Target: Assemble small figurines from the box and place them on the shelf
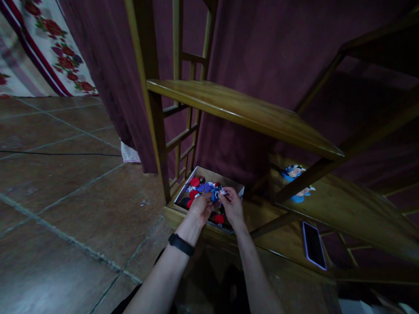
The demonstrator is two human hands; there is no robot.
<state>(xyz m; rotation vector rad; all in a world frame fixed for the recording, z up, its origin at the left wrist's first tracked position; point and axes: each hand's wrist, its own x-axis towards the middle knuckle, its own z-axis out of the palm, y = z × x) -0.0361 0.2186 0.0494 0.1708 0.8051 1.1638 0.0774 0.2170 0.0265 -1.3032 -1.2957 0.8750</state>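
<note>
Both hands meet over a white cardboard box (236, 186) on the lowest wooden shelf. Between their fingertips is a small blue-and-white figurine (216, 193), held just above the box's contents. My left hand (202, 206), below a black wristband, has its fingers closed on the figurine's left side. From the right, my right hand (233, 204) pinches the pale end of the same figurine. Inside the box lie several small red, black and purple figurines (195, 182); a red one (218, 218) shows beneath the hands. Fingers hide part of the figurine.
A wooden shelf board (235, 104) crosses above the box. Two blue-and-white figurines (293, 172) stand on the right-hand shelf, partly behind a wooden bar. A phone (314, 245) lies at lower right. Purple curtain (255, 52) hangs behind; a dark cable (59, 153) runs over the tiled floor.
</note>
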